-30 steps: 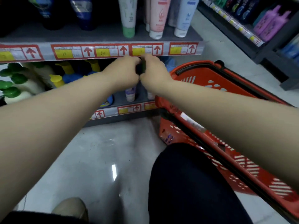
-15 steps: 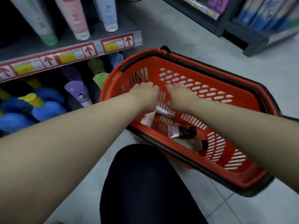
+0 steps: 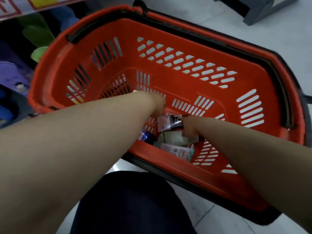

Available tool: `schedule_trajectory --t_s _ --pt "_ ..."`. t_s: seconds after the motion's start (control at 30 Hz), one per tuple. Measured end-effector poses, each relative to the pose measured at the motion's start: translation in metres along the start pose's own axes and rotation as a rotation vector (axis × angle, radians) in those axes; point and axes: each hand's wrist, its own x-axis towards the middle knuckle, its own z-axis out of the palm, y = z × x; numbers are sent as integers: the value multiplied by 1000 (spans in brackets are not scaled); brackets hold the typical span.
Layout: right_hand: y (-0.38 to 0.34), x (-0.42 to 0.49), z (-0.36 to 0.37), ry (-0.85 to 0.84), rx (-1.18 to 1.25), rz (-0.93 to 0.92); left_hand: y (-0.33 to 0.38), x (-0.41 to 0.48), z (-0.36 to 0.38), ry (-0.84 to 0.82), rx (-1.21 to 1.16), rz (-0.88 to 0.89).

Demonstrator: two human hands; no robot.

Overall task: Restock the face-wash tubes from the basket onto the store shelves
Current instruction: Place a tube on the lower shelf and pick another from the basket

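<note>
Right fingers: on my right hand point(image 3: 190, 126) they are curling down over the tubes, with the tips hiding under my knuckles. I cannot tell whether they are clamping one yet.
Left fingers: my left hand point(image 3: 156, 103) is blurring low in the basket, just beside the pile. I cannot tell if the fingers are apart or together.
Tubes: they are lying flat in a loose heap on the basket floor, at the near end. The black-white tube point(image 3: 168, 123) is touching my right hand, the cream tube point(image 3: 173, 139) is lying partly under it, the teal tube point(image 3: 179, 151) is lying nearest me, and the blue tube point(image 3: 148, 136) is lying beside my left forearm.
Basket: its wall point(image 3: 128, 48) is standing on the floor point(image 3: 219, 7) in front of my knee point(image 3: 131, 203), with the shelf point(image 3: 15, 9) just beside it on my left.
Doing it well: I am judging that each hand should be closing round one tube's body, not its crimped end. Lifting straight up should be keeping the others from dragging along.
Count: I am making out four tubes, one basket, and two hands in it. More tubes may be hiding under my arms.
</note>
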Motion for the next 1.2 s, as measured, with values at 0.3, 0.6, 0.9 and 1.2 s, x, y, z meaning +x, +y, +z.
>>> schedule_trajectory --t_s 0.3,0.6,0.9,1.2 --pt "-7 13 7 104 -43 30 -15 24 23 -161 -125 13" --pt "-37 7 55 -180 -21 -114 -10 17 46 -224 -112 71" --pt "-42 10 63 -162 48 -94 -11 13 50 -200 -165 27" --pt "-31 16 61 109 31 15 -12 16 47 -254 -242 13"
